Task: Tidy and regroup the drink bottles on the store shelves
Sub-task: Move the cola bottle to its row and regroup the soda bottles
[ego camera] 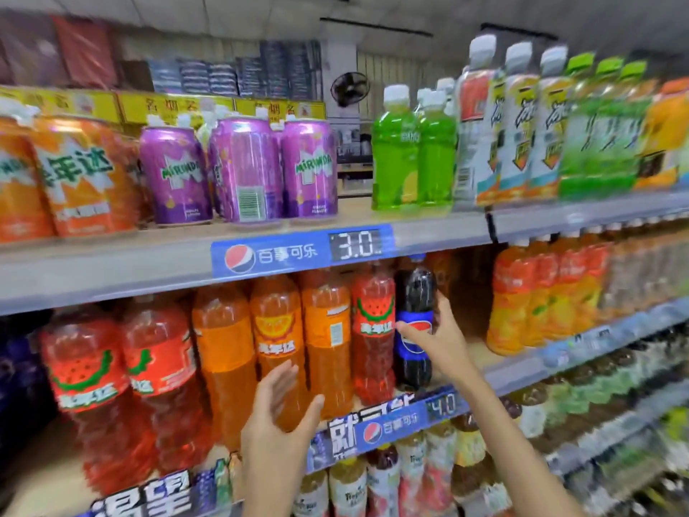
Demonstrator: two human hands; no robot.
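- The right hand (pixel 434 339) is wrapped around a dark cola bottle (pixel 414 322) on the middle shelf (pixel 522 367), thumb across the blue Pepsi label and fingers behind it.
- The left hand (pixel 277 419) is spread open with nothing in it, just in front of an orange soda bottle (pixel 277 337) near the shelf's front edge.
- The cola bottle stands upright at the right end of its row, touching a red watermelon soda bottle (pixel 374 330) on its left.
- To its right is an open gap on the shelf, then a group of orange juice bottles (pixel 540 292).
- Further left stand more orange soda and two more red watermelon bottles (pixel 119 378), all large and full.
- The blue strip (pixel 302 251) on the top shelf's front edge carries the Pepsi logo, "百事可乐" and a price of 3.0; the lower strip (pixel 410 416) reads 4.0.
- On the top shelf, purple cans (pixel 242 169) read "MIRINDA"; orange cans (pixel 74 177) sit toward its left end.
- Right of a gap, green drink bottles (pixel 414 151) and white-capped tea bottles (pixel 514 132) stand; their labels are too blurred to read.
- Small bottles on the shelf below look like juice, possibly Tropicana.
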